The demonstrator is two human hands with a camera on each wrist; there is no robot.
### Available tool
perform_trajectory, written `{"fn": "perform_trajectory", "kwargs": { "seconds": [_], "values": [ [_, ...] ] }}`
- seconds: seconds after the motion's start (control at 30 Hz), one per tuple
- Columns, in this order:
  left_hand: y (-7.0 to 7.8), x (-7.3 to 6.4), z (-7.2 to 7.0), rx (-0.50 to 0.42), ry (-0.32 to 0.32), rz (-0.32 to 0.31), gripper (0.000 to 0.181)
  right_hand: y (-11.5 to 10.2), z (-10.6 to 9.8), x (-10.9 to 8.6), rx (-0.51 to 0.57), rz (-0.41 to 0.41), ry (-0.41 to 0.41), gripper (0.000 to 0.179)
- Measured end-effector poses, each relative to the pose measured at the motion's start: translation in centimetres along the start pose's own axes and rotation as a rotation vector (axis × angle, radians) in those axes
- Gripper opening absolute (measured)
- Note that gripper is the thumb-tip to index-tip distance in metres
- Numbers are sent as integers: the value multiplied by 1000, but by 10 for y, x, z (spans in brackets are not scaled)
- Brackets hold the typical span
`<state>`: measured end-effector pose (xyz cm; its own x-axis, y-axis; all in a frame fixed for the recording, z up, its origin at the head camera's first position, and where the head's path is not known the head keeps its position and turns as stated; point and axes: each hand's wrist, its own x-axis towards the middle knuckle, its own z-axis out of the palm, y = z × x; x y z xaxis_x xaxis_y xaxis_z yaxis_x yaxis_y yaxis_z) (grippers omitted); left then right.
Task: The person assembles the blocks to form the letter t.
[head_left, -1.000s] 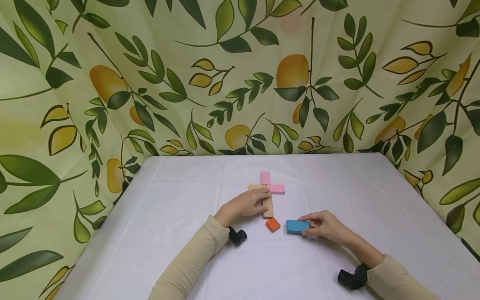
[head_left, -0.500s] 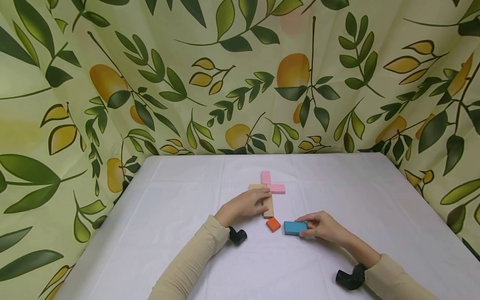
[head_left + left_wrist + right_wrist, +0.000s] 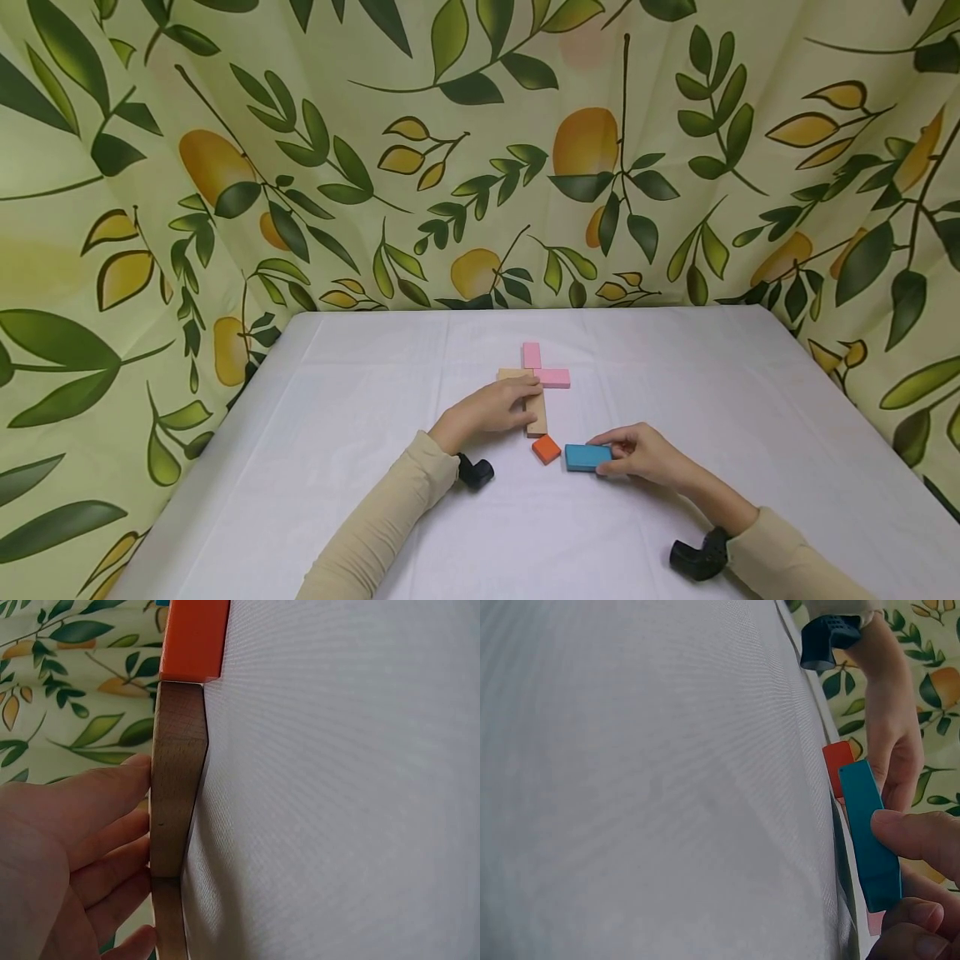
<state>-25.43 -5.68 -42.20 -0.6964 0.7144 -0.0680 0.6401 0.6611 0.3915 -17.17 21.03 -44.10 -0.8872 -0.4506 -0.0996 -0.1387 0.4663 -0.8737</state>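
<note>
My right hand (image 3: 648,454) pinches a blue rectangular block (image 3: 587,457) by its right end, thumb on the near side. In the right wrist view that blue block (image 3: 870,836) is tilted and close over the cloth. Left of it lies a small orange block (image 3: 546,450), turned cornerwise against the end of a plain wooden block (image 3: 536,417). My left hand (image 3: 491,408) rests its fingertips on the wooden blocks, partly hiding them. Another wooden block (image 3: 515,374) lies across behind. In the left wrist view the thumb and fingers touch the upper face of the wooden block (image 3: 176,787).
Two pink blocks, one upright in view (image 3: 531,354) and one sideways (image 3: 555,379), adjoin the wooden ones. A white cloth (image 3: 360,417) covers the table. Behind hangs a leaf-and-fruit patterned curtain (image 3: 480,167). Black wrist cameras are strapped to both wrists.
My right hand has moved slightly left with the blue block, bringing it closer to the orange block. The left hand and the other blocks stay in place.
</note>
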Motion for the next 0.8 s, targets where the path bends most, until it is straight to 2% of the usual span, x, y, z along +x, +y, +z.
{"fn": "perform_trajectory", "kwargs": {
  "seconds": [0.2, 0.5, 0.73, 0.8],
  "values": [
    [0, -1, 1, -6, 1, -6, 50, 0, 1, 0, -11, -21, -4, 39],
    [2, -1, -1, 6, -1, -10, 50, 2, 1, 1, -35, -11, -9, 40],
    [2, -1, -1, 13, -3, -8, 50, 3, 1, 0, -34, -105, -23, 38],
    [2, 0, -1, 15, -4, -12, 50, 3, 1, 0, -33, -105, -23, 38]
  ]
}}
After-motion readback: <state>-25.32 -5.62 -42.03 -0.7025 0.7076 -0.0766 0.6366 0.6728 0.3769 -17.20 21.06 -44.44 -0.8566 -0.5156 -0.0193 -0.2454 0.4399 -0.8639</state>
